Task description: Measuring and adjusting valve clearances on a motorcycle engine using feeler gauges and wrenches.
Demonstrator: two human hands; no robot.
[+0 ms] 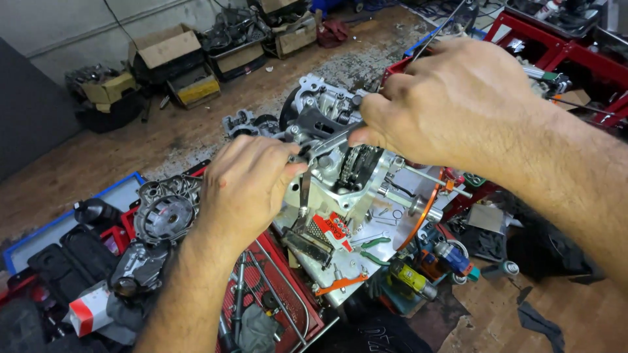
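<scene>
At the middle of the cluttered work area sat the engine cylinder head (340,157); your right hand (445,104) gripped a wrench (330,138) on it, your left hand (245,186) pinched a thin feeler blade (305,193). You did well keeping both steady above the red tray (288,307).

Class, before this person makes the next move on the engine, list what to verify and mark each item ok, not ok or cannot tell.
1. Left hand on the thin metal strip at the engine head: ok.
2. Right hand grips the wrench: ok.
3. Wrench seated on a fastener: cannot tell, fingers hide it.
4. Engine steady on its stand: cannot tell.
5. Timing chain free of both hands: ok.
6. Space around the stand uncluttered: not ok; green-handled pliers and other parts lie close.
</scene>
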